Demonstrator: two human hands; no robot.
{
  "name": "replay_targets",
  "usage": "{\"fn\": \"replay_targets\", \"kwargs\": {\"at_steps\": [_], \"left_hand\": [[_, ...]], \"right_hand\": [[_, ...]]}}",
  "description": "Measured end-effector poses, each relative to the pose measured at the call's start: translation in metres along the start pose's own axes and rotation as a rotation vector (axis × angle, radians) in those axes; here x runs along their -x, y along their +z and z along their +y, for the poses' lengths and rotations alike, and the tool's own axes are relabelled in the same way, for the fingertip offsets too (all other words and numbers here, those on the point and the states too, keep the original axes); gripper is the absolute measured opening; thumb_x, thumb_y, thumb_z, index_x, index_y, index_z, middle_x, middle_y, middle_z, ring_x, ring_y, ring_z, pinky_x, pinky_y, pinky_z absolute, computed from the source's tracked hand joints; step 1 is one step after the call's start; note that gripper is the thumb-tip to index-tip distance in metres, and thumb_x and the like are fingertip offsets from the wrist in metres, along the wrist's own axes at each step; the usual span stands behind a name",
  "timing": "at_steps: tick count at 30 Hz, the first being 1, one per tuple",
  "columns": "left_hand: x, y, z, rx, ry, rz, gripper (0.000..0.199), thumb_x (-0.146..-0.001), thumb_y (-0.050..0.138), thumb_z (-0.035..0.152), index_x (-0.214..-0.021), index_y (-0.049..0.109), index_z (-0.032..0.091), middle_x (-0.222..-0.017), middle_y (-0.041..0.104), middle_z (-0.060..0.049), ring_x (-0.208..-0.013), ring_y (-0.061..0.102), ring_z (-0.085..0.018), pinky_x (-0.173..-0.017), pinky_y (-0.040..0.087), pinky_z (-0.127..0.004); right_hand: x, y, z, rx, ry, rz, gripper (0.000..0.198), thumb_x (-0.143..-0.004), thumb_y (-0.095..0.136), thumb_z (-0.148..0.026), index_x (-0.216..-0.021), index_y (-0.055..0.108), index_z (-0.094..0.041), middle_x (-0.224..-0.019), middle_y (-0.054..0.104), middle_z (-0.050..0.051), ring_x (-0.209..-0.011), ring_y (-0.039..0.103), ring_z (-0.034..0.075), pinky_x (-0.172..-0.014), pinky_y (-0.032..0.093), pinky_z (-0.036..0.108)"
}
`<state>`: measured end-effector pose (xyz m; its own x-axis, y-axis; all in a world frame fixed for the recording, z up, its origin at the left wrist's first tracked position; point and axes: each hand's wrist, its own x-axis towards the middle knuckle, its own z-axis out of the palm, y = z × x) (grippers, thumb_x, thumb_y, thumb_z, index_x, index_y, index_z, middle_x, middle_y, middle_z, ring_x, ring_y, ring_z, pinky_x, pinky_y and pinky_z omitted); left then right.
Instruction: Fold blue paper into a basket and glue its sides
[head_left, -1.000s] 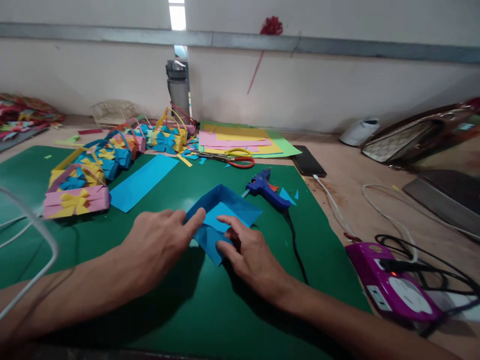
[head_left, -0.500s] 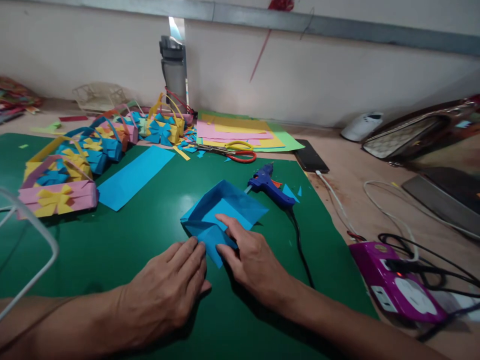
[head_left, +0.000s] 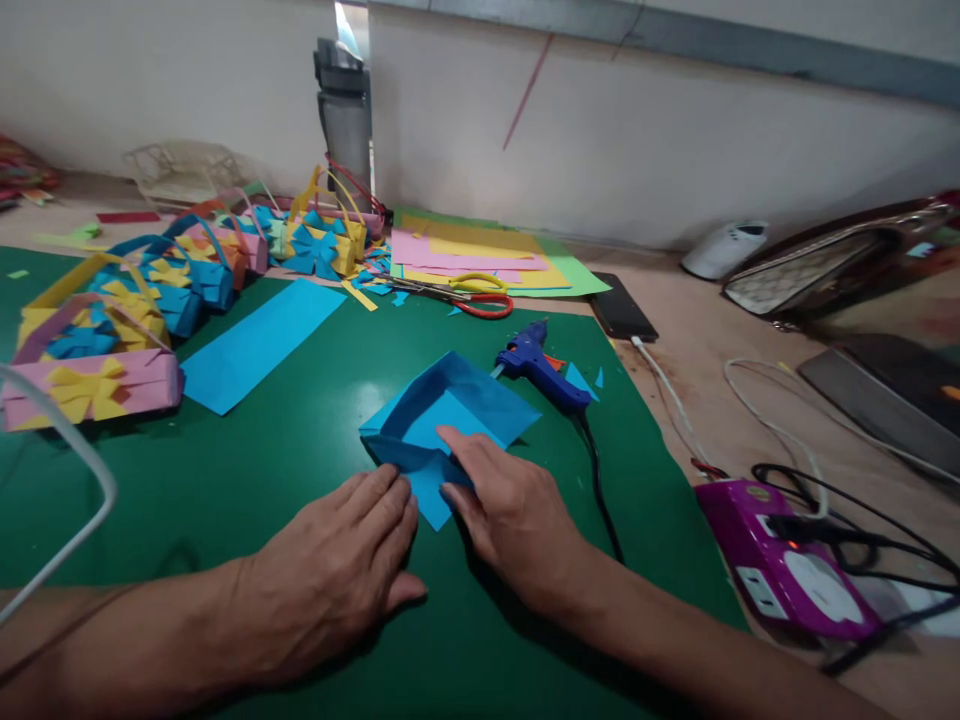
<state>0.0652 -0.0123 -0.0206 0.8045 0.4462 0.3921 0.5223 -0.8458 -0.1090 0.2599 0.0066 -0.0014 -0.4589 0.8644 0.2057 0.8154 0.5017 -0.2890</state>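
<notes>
A partly folded blue paper box point(head_left: 442, 412) sits on the green mat point(head_left: 300, 440), its walls raised and one pointed flap lying toward me. My right hand point(head_left: 514, 505) pinches the near wall between thumb and fingers. Flat beside the flap lies my left hand point(head_left: 349, 555), its fingers stretched out and the tips touching the paper's left edge. Just past the box rests a blue hot glue gun point(head_left: 544, 370) with its nozzle pointing away. A flat blue paper strip point(head_left: 262, 345) lies to the left.
Several small paper baskets point(head_left: 97, 385) with flowers line the left. Scissors point(head_left: 480, 295) lie before stacked coloured sheets point(head_left: 480, 250). A phone point(head_left: 622, 308), a purple power strip point(head_left: 787, 560) and cables are on the right. A white curved bar point(head_left: 94, 475) crosses the left edge.
The near wall of the box stands more upright, lifted by my right hand. My left hand stays nearly in place, its thumb a little farther out. The view has shifted slightly.
</notes>
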Motion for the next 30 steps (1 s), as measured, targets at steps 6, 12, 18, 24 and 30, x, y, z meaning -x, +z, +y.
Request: {"fn": "replay_targets", "kwargs": {"at_steps": [6,12,18,24,30], "left_hand": [[-0.002,0.002,-0.004,0.102,-0.064,-0.067,0.042,-0.089,0.05,0.04,-0.113,0.055,0.006,-0.108,0.061,-0.014,-0.102,0.054,-0.031,-0.084,0.047,-0.043],[-0.003,0.002,-0.006,0.17,-0.116,-0.025,0.028,-0.091,0.045,0.027,-0.108,0.057,0.008,-0.107,0.06,-0.013,-0.1,0.053,-0.028,-0.083,0.047,-0.042],[-0.001,0.006,-0.012,0.233,-0.123,0.051,0.024,-0.094,0.037,0.017,-0.096,0.06,0.013,-0.095,0.061,-0.009,-0.083,0.054,-0.021,-0.068,0.046,-0.034],[-0.009,0.005,-0.02,0.132,-0.092,0.048,0.027,-0.094,0.034,0.018,-0.091,0.061,0.017,-0.077,0.056,-0.005,-0.068,0.047,-0.019,-0.057,0.035,-0.031],[-0.018,0.007,-0.024,0.137,-0.048,0.06,0.031,-0.093,0.033,0.016,-0.082,0.062,0.017,-0.077,0.059,-0.005,-0.066,0.044,-0.019,-0.057,0.029,-0.033]], "right_hand": [[0.018,-0.015,0.0,0.188,-0.313,0.095,0.028,-0.091,0.037,-0.01,-0.083,0.064,-0.012,-0.078,0.064,0.009,-0.072,0.057,0.019,-0.06,0.045,0.03],[0.024,-0.014,-0.004,0.312,-0.577,-0.009,0.031,-0.089,0.035,-0.009,-0.089,0.066,-0.006,-0.075,0.064,0.012,-0.069,0.057,0.021,-0.057,0.044,0.032],[0.019,-0.012,-0.009,0.465,-0.702,-0.024,0.029,-0.085,0.039,-0.01,-0.092,0.066,-0.004,-0.073,0.063,0.012,-0.059,0.056,0.021,-0.047,0.038,0.033],[0.015,-0.008,-0.006,0.399,-0.607,0.037,0.026,-0.086,0.039,-0.009,-0.084,0.065,-0.008,-0.064,0.056,0.006,-0.057,0.051,0.018,-0.049,0.035,0.032],[0.012,-0.002,-0.001,0.201,-0.485,0.1,0.034,-0.092,0.032,-0.009,-0.075,0.062,-0.011,-0.06,0.053,0.004,-0.056,0.045,0.015,-0.052,0.031,0.029]]}}
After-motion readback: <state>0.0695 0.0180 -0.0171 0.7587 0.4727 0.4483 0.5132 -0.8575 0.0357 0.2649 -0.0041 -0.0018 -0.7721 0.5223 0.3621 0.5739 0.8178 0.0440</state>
